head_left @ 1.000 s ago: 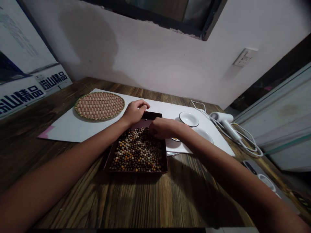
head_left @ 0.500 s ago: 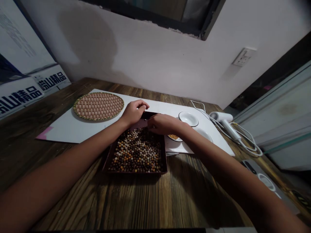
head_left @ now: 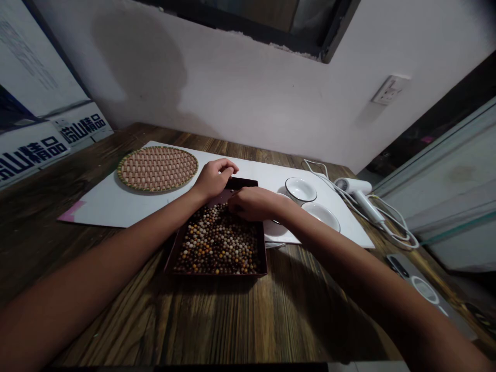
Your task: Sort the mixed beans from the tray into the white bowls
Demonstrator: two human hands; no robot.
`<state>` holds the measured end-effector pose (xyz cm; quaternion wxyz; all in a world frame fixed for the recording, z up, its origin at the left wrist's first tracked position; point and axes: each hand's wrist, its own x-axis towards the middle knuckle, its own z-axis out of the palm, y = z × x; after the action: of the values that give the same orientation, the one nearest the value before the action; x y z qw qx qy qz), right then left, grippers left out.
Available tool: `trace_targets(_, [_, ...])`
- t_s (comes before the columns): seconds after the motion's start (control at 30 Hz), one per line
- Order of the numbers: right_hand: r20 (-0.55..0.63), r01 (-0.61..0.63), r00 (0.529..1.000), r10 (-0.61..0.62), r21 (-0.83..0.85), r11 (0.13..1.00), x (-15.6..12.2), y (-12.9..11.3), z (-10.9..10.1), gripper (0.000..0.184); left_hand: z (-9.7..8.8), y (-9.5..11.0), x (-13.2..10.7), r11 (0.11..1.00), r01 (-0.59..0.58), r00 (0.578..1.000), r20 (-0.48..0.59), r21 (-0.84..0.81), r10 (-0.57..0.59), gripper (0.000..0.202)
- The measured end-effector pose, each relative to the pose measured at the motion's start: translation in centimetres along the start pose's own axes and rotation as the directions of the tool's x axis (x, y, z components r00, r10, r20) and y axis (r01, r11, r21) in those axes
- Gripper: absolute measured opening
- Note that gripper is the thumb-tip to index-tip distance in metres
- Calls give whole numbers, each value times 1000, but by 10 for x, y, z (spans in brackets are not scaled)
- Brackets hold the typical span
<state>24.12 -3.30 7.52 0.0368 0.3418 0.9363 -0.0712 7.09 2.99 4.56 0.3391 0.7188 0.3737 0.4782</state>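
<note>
A dark red rectangular box lies on the table, its near part covered with small round beads in brown, cream, orange and grey. My left hand rests at the box's far left edge, fingers loosely curled inward with the thumb near them; anything inside is hidden. Reaching in from the right, my right hand is over the beads near the far end of the box. Its fingers are bent down and drawn together at the beads. What lies between its fingertips cannot be seen.
A white board bears a round woven mat at left and white dark-rimmed bowls at right, one partly behind my right hand. A white hair dryer with a cord lies further right, near a grey device. A wall stands behind.
My right hand has moved slightly left and lower over the beads, uncovering the box's far right corner. My left hand has stayed put.
</note>
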Motion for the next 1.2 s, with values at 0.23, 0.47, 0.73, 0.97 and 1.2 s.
trace_targets(0.23, [-104,-188,975,196,82,979,-32,-1,-42,26,0,0,1,1000,-6,1000,-4,16,6,17])
trace_targets(0.47, [35,-502,865,501,48,864,-93,31,-67,28,0,1,0,1000,-6,1000,-7,23,6,18])
trace_targets(0.73, [-89,-228,969,232,58,972,-68,-17,-54,24,0,0,0,1000,-3,1000,-3,22,3,18])
trace_targets(0.97, [57,-143,986,155,-173,974,-32,-45,-29,19,-1,1,-1,1000,0,1000,-2,19,0,18])
trace_targets(1.2, [80,-81,992,101,-223,972,-27,-42,-23,18,0,2,-1,1000,-4,1000,1,14,4,17])
